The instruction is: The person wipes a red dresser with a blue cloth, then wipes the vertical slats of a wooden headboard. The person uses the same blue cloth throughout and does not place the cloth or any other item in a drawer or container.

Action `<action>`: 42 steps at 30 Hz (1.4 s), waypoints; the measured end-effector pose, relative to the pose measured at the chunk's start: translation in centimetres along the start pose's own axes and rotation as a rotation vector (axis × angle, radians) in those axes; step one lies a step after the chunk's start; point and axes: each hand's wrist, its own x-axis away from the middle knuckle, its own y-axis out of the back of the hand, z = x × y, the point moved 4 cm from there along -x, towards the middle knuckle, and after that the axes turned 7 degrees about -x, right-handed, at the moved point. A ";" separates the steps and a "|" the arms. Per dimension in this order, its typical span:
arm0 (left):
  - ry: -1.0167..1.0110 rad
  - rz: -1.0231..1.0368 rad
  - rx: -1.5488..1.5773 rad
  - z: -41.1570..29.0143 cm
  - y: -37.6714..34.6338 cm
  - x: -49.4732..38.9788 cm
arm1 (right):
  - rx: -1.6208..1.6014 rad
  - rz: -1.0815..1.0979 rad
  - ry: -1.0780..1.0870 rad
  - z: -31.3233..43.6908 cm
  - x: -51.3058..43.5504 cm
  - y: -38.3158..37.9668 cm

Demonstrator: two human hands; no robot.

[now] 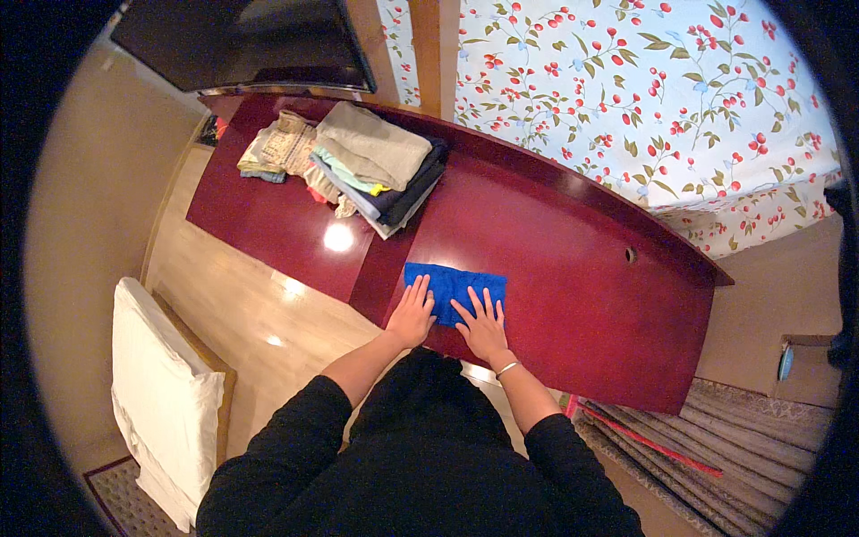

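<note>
A folded blue cloth (444,290) lies flat on the glossy dark red desk (557,268), close to the edge nearest my body. My left hand (413,315) rests palm down on the cloth's left part, its fingers stretched forward. On the right part lies my right hand (484,329), palm down with fingers spread, a bangle at the wrist. Neither hand grips the cloth. Beyond it to the left sits a pile of folded clothes (376,148), with grey, mint and dark layers. A patterned bundle of folded garments (285,144) leans against that pile.
A dark television screen (241,43) stands behind the desk's left end. Cherry-print fabric (631,87) hangs along the back. A white-covered chair back (164,389) is at lower left. A cable hole (631,254) pierces the desktop. A red stick (658,443) is at lower right, beside grey curtain fabric (751,436).
</note>
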 end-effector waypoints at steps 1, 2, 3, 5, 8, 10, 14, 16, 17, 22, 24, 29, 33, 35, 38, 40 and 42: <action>0.020 0.020 0.011 -0.3 -0.5 1.3 | 0.013 0.011 0.018 0.3 0.9 -0.4; 0.033 0.019 0.001 -0.6 -0.9 2.3 | 0.019 0.002 0.042 0.7 1.6 -0.7; 0.034 -0.006 -0.001 -0.9 -1.2 3.4 | 0.003 -0.025 0.076 1.0 2.5 -0.8; 0.053 0.004 -0.006 -1.3 -1.8 4.9 | 0.033 0.008 0.082 1.4 3.8 -1.2; 0.051 0.025 0.002 -1.5 -2.6 6.4 | 0.019 0.022 0.081 2.3 5.5 -1.8; 0.002 0.010 0.004 -1.0 -2.7 7.2 | 0.025 0.075 0.031 2.8 6.1 -2.4; -0.038 0.000 0.086 1.8 -2.4 8.5 | 0.057 0.109 0.029 4.6 5.5 -3.5; -0.023 -0.069 0.170 3.5 -2.0 9.3 | 0.041 0.110 0.037 5.8 4.4 -3.8; -0.004 -0.117 0.260 4.3 -2.0 9.7 | 0.056 0.130 0.033 6.4 3.9 -4.1; 0.073 -0.058 0.538 9.9 -3.6 10.9 | 0.079 0.180 0.060 11.0 -1.2 -5.3; 0.072 0.029 0.631 12.1 -5.1 10.7 | 0.067 0.178 0.082 12.9 -3.5 -5.8; 0.050 0.190 0.645 17.0 -8.3 9.3 | 0.207 0.223 0.073 15.9 -8.5 -6.7; 0.093 0.279 0.627 19.7 -9.3 8.5 | 0.279 0.186 -0.001 16.9 -11.5 -7.2; 0.128 0.344 0.584 21.2 -9.6 8.0 | 0.305 0.176 -0.018 17.3 -12.8 -7.6; 0.124 0.356 0.513 23.2 -9.5 6.4 | 0.308 0.169 -0.013 17.6 -14.2 -8.0; 0.123 0.349 0.494 24.3 -9.5 5.3 | 0.334 0.165 0.017 17.5 -15.6 -8.2; 0.101 0.292 0.496 24.9 -9.4 3.7 | 0.330 0.181 0.027 17.2 -17.4 -8.6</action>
